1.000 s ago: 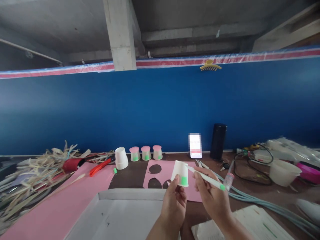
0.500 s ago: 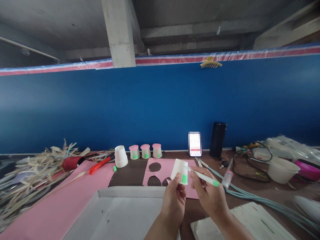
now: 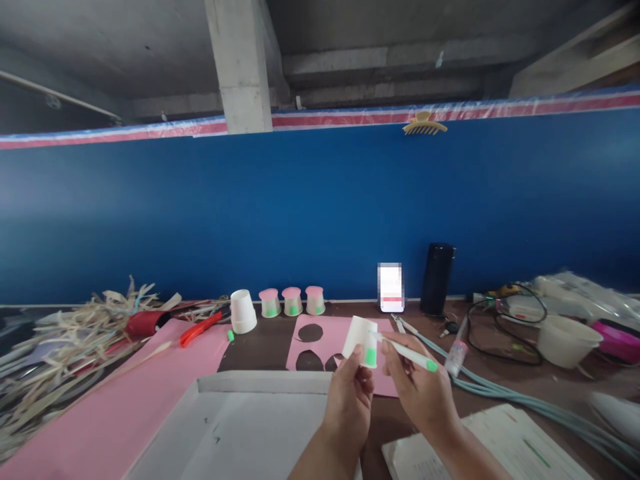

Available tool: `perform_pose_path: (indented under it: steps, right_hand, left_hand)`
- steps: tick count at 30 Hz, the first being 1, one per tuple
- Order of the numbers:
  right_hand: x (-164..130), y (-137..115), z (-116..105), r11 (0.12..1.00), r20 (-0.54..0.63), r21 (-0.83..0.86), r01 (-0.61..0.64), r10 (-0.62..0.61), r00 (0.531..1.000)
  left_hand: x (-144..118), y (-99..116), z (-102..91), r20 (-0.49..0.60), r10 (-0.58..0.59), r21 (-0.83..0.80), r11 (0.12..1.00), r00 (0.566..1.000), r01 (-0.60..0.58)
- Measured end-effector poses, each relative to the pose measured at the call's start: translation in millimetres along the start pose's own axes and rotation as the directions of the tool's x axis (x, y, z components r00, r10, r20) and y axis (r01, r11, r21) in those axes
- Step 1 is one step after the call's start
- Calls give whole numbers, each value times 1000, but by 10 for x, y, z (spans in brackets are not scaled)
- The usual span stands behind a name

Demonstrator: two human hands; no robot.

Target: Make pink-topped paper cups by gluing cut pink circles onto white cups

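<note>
Two hands work above the tabletop (image 3: 260, 350): the left hand (image 3: 350, 407) pinches an upturned white paper cup (image 3: 361, 340) bearing a green patch, tilted toward the right hand (image 3: 417, 393), whose fingers grip a green-tipped marker (image 3: 407, 355) with its point at the cup's wall, apparently to colour it. Three finished cups (image 3: 293, 301) line the blue wall. Compared with a second ago, cup and marker sit slightly lower and closer together.

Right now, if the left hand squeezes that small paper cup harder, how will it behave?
The paper cup looks thin-walled, so it would probably dent. It is pinched in the left hand by fingertips alone, so likely light. The marker pressing its side could twist it.
</note>
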State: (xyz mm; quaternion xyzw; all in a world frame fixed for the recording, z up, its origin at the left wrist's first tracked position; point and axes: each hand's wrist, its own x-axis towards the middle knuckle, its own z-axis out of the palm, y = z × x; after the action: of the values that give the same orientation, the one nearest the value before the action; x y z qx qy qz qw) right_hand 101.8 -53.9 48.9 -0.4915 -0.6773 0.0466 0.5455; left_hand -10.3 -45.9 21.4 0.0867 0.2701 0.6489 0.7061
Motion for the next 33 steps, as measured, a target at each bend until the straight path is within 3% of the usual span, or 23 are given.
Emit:
perform_pose_path:
  steps: [33]
  right_hand:
    - [13, 21, 7, 999, -37, 17, 45, -44, 998]
  left_hand:
    - [14, -12, -4, 29, 1, 13, 1000, 1000, -2]
